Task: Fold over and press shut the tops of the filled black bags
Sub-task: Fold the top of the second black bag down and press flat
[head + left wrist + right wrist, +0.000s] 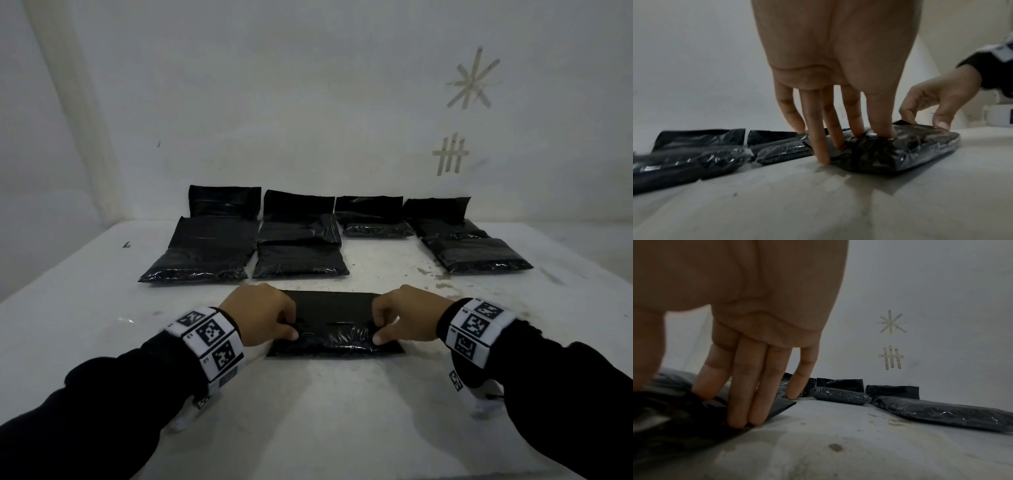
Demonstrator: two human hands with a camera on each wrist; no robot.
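You are on the fold-and-press step, working the nearest filled, crinkled black plastic bag (pixel 334 337), which lies flat on the stained white table (pixel 342 411) directly in front of you. Your left hand (pixel 262 313) pins its left end, fingers bent with their tips dug into the film and the thumb on top; your right hand (pixel 409 317) mirrors it at the right end, fingertips pressing the flat black flap (pixel 330 303) down. Judging by how the flap lies, the fold looks made but not yet sealed, so next run firm pressure along the seam between your hands. Beyond, the other black bags (pixel 298 240) wait in rows by the white wall (pixel 308 102), several flaps upright.
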